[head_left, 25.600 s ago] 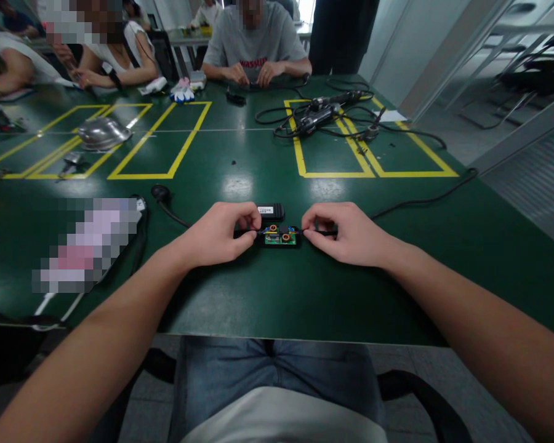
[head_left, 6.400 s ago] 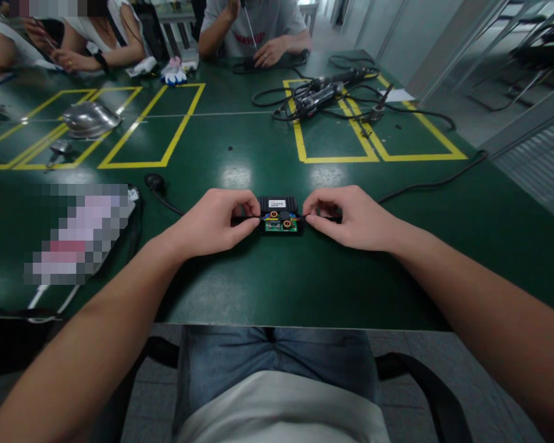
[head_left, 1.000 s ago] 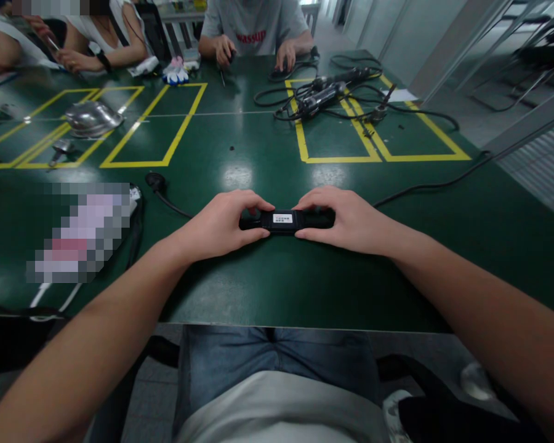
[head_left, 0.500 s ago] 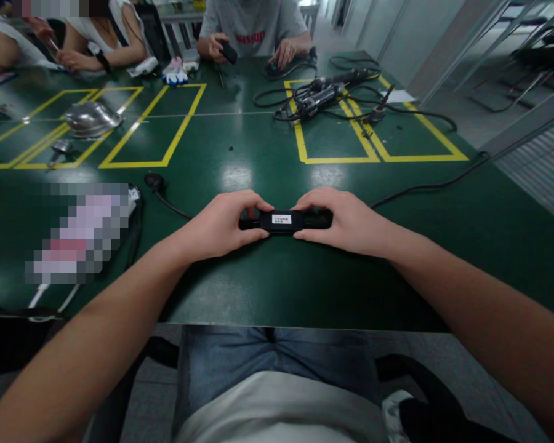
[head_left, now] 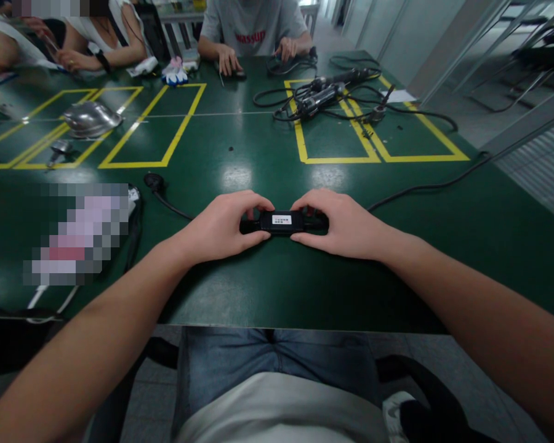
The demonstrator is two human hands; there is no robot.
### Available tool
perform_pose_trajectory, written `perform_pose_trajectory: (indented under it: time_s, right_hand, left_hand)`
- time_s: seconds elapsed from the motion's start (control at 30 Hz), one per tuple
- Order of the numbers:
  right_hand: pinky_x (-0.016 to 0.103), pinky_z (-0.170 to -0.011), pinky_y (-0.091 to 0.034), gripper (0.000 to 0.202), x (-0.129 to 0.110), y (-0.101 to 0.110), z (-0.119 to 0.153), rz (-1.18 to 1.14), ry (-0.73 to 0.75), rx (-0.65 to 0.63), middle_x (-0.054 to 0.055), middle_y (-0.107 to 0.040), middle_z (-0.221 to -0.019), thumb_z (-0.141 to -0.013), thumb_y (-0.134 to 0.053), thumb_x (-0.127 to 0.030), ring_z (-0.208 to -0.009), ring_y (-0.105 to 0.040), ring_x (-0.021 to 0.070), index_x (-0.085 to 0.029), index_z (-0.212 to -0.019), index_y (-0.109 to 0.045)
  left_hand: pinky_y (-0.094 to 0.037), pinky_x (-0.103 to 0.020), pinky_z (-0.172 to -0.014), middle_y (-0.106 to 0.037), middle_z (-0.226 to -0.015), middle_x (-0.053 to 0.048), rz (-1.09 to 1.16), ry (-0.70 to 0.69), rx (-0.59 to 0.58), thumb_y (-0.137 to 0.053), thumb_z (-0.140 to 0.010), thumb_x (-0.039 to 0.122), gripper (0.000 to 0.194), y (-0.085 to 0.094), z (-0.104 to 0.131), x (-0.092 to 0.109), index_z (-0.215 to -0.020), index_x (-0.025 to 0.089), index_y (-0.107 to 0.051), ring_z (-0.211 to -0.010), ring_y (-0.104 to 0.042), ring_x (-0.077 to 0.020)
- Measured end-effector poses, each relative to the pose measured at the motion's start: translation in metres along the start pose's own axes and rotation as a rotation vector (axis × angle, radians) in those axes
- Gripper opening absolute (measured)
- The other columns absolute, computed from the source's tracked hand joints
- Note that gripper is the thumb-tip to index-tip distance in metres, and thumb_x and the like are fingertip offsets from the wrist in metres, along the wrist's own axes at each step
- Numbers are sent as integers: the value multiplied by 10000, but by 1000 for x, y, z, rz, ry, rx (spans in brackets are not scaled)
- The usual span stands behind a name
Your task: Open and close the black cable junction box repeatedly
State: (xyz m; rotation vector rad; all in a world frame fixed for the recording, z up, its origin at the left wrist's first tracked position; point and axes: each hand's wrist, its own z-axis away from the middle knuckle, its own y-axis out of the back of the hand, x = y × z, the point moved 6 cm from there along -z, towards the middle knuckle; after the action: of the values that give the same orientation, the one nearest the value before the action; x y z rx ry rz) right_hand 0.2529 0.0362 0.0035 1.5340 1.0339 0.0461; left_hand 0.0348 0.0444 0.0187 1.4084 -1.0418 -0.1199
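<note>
jeans (head_left: 277, 357) and a pale top (head_left: 277, 409) are showing below the near edge of the green table (head_left: 240, 295). just beyond that edge, the black case (head_left: 297, 223) is lying between the two hands, its white label (head_left: 281, 219) facing up. the left hand (head_left: 219, 224) is grasping the case's left end, thumb on the near side and fingers on the far side; the right hand (head_left: 346, 224) is gripping the right end in the same way. black cord is running out of both ends beneath the palms: on the left it is leading to a plug (head_left: 154, 182), and on the right a cable (head_left: 425, 186) is stretching away over the table. a pixelated object (head_left: 80, 234) is resting well to the left, white leads (head_left: 37, 296) coming from its near end.

farther off, yellow tape (head_left: 133, 165) is outlining boxes; a shiny metal bowl (head_left: 90, 119) and a small metal part (head_left: 61, 147) are sitting on the left, and dark tools with tangled cables (head_left: 322, 98) are lying on the right. past them, gloves (head_left: 175, 72) are resting near the far edge, and a person in a grey shirt (head_left: 253, 27) is keeping both hands at the tabletop. more people are sitting at far left.
</note>
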Motion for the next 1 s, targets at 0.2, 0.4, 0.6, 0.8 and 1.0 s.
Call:
perform_pose_trajectory:
  time_s: [0.2, 0.4, 0.6, 0.8, 1.0]
  right_hand:
    - [451, -915, -588, 342, 0, 0, 1, -3, 9, 11, 99, -852, -1150, -922, -866, -456, -995, -760, 317, -257, -1191, -796]
    - [445, -890, -588, 365, 3, 1, 0, -28, -35, 60, 90, -853, -1123, -980, -802, -457, -954, -756, 305, -258, -1286, -802]
    - [426, -833, -579, 481, 11, 4, 0, -53, -117, 134, 68, -827, -1052, -978, -790, -416, -850, -726, 272, -249, -1416, -682]
    - [387, -728, -529, 117, 5, 7, -1, -51, -91, 65, 35, -765, -883, -973, -736, -358, -756, -679, 238, -273, -1024, -673]
    - [364, -683, -465, 72, -2, 9, 0, -34, -47, -5, 26, -732, -847, -943, -704, -305, -710, -632, 213, -265, -968, -649]
  left_hand:
    - [-606, -383, -932, -829, -1105, -71, 24, 12, -5, -763, -938, 395, 412, 1, 1, 2, -1300, 201, -789, -945, -754, -243]
    - [-592, -358, -848, -824, -1155, -78, 81, 60, 93, -750, -971, 441, 415, 7, 0, -2, -1306, 196, -740, -955, -753, -235]
    - [-573, -398, -904, -832, -1227, -87, 10, 222, 298, -767, -954, 348, 210, 17, -1, -26, -1081, 229, -650, -1001, -737, -248]
    - [-571, -477, -999, -859, -1161, -80, -121, 284, 241, -794, -946, 310, 171, 14, -3, -41, -910, 250, -638, -1069, -731, -315]
    - [-586, -558, -1100, -865, -1347, -108, -129, 304, 182, -758, -973, 243, 72, 11, -5, -42, -924, 249, -705, -1210, -765, -375]
